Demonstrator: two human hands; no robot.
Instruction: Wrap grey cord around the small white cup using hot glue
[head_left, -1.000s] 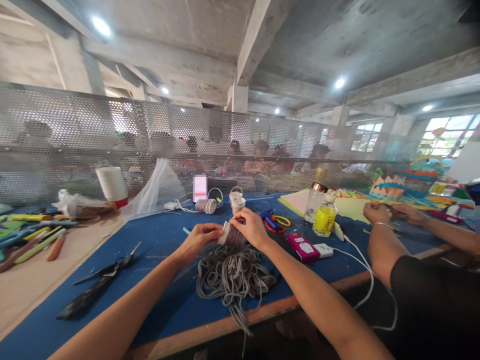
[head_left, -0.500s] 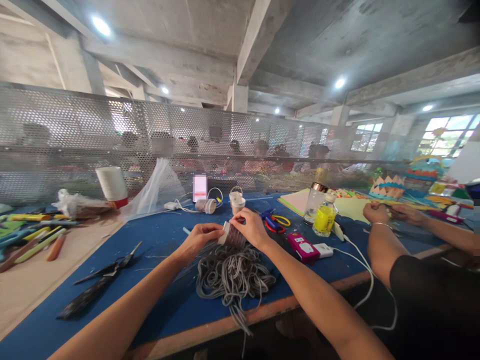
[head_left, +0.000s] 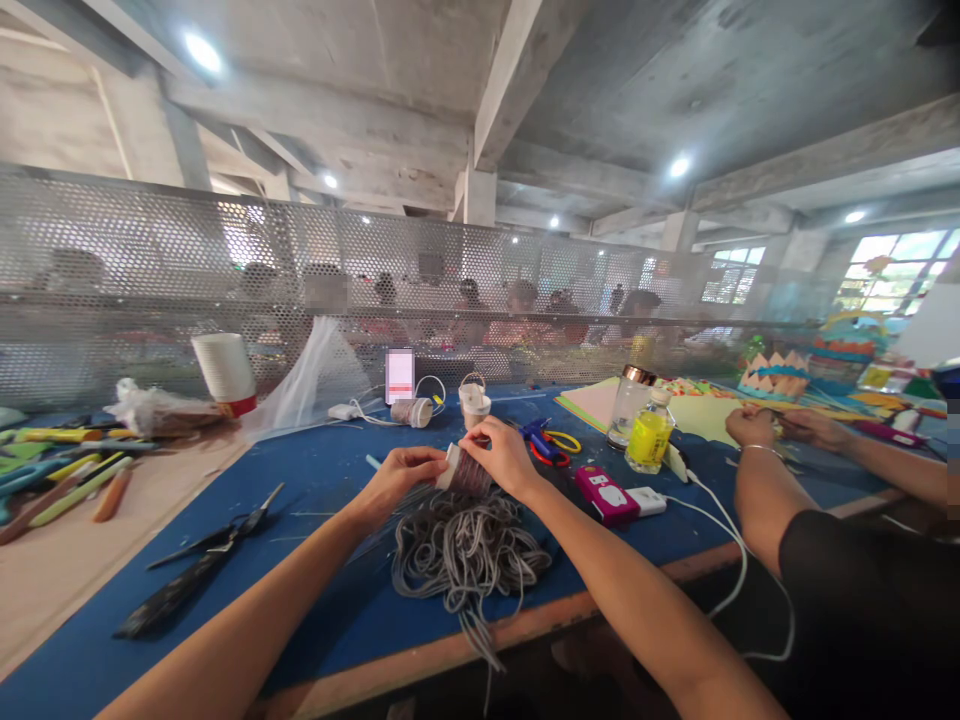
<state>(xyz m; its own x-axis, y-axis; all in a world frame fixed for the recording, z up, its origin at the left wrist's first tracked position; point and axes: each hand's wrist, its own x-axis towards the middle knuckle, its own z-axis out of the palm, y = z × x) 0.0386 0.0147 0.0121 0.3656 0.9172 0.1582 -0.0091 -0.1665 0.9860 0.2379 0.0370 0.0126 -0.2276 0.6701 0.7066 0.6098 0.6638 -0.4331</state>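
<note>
Between my hands, tilted on its side, is a paper cup wrapped in grey-brown cord (head_left: pixel 468 474). My left hand (head_left: pixel 405 478) pinches its pale rim end. My right hand (head_left: pixel 501 455) grips the wrapped side from above, fingers bent over it. Just below lies a loose heap of grey cord (head_left: pixel 476 550), with strands trailing over the table edge. Beyond my hands stands a small pale cup with a handle (head_left: pixel 475 408). Next to it, another cord-wrapped cup (head_left: pixel 412 412) lies on its side.
Black scissors (head_left: pixel 217 545) lie on the blue table (head_left: pixel 315 620) at left, near stacked paper cups (head_left: pixel 223 368). On the right are blue-handled pliers (head_left: pixel 540 440), a purple box (head_left: pixel 606 495), a yellow-labelled bottle (head_left: pixel 649 436) and a co-worker's hands (head_left: pixel 752 426).
</note>
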